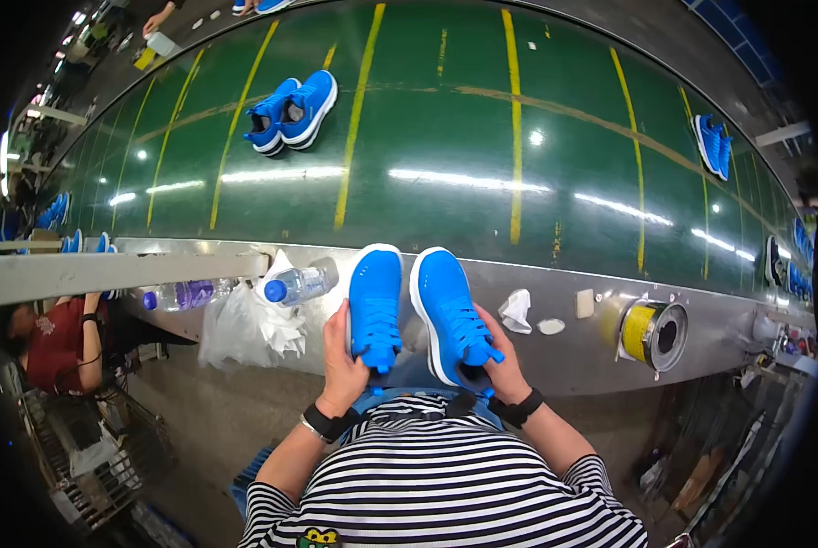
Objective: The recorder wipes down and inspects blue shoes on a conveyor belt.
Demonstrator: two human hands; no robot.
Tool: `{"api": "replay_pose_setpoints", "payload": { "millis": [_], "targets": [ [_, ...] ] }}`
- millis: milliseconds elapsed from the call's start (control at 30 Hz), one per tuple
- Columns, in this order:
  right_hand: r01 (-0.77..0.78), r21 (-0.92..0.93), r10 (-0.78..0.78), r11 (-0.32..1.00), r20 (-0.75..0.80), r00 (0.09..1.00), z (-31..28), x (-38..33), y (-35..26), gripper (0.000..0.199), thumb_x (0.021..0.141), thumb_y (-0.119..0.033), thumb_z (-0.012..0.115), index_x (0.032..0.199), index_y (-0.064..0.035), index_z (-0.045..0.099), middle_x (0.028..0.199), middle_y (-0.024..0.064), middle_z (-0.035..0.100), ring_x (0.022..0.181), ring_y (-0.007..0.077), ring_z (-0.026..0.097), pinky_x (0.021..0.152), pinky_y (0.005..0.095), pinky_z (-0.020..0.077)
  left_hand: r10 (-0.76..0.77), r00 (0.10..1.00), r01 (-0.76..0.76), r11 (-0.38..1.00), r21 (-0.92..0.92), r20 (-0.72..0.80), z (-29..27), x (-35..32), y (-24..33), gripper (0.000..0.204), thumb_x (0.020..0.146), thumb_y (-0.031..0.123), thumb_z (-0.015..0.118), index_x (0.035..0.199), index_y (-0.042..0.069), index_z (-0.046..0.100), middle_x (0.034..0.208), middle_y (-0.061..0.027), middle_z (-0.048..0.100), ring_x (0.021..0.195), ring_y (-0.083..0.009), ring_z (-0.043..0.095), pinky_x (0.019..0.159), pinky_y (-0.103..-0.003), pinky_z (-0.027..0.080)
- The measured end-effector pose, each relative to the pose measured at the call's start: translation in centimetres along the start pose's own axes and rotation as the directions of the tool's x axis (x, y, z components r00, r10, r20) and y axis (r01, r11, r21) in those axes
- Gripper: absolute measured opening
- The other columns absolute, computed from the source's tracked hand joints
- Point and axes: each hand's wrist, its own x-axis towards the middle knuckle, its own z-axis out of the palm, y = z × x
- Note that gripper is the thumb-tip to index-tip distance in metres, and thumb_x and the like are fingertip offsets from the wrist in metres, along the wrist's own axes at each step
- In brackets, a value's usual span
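Observation:
Two bright blue sneakers with white soles are held side by side in front of me, toes pointing away. My left hand (341, 363) is closed round the heel end of the left sneaker (375, 297). The heel of the right sneaker (450, 306) is gripped by my right hand (503, 363); this shoe tilts, its toe leaning left. Both toes reach over the metal ledge beside the green conveyor belt (436, 210). Most of my fingers are hidden behind the shoes.
On the ledge lie a water bottle (299, 285), crumpled tissue (516, 311), a pale block (584, 303) and a yellow-labelled tin (654, 335). A blue pair (292, 111) sits on the belt, another pair (712, 146) farther right. A coworker (57, 342) is at left, beyond a white bar (126, 277).

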Motion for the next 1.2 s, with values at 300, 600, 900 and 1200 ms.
{"api": "replay_pose_setpoints", "payload": {
  "millis": [300, 600, 900, 1200],
  "targets": [
    [-0.221, 0.396, 0.314, 0.891, -0.187, 0.931, 0.2, -1.4, 0.9, 0.058, 0.08, 0.0, 0.054, 0.134, -0.0054, 0.032, 0.124, 0.0031, 0.044, 0.11, 0.0118, 0.043, 0.096, 0.0263, 0.0317, 0.029, 0.999, -0.027, 0.994, 0.109, -0.016, -3.1, 0.4, 3.4, 0.074, 0.072, 0.01, 0.058, 0.133, -0.006, 0.02, 0.133, -0.0231, 0.032, 0.125, -0.0306, 0.03, 0.104, -0.037, 0.022],
    [0.016, -0.582, -0.101, 0.813, -0.113, 0.988, -5.6, -2.2, -0.1, 0.043, 0.074, -0.009, 0.065, 0.115, -0.0096, 0.054, 0.112, 0.0099, 0.049, 0.102, 0.0208, 0.049, 0.087, 0.0295, 0.0403, -0.341, 0.696, 0.717, 0.364, -0.594, 0.632, 3.7, 2.4, 5.0, 0.049, 0.09, 0.027, 0.051, 0.128, 0.002, 0.033, 0.115, -0.0086, 0.05, 0.103, -0.0154, 0.05, 0.088, -0.028, 0.041],
    [-0.005, -0.534, -0.211, 0.845, -0.343, 0.915, -6.3, 3.1, 4.1, 0.02, 0.075, 0.006, 0.058, 0.093, -0.0025, 0.061, 0.092, 0.0053, 0.057, 0.083, 0.0124, 0.056, 0.07, 0.0247, 0.0458, -0.501, 0.541, 0.827, 0.461, -0.321, 0.675, 5.9, 1.7, 2.9, 0.063, 0.087, 0.031, 0.054, 0.133, 0.003, 0.023, 0.121, -0.0123, 0.045, 0.107, -0.018, 0.047, 0.091, -0.029, 0.04],
    [0.002, -0.624, -0.102, 0.782, -0.124, 0.987, -1.1, 9.7, 4.6, 0.014, 0.071, -0.002, 0.064, 0.085, -0.0022, 0.059, 0.07, 0.0081, 0.05, 0.061, 0.0178, 0.048, 0.056, 0.0294, 0.0387, -0.473, 0.535, 0.837, 0.41, -0.363, 0.7, 5.7, 2.2, 3.3, 0.06, 0.089, 0.031, 0.051, 0.133, 0.002, 0.023, 0.121, -0.0118, 0.045, 0.108, -0.0166, 0.046, 0.09, -0.029, 0.04]
  ]
}}
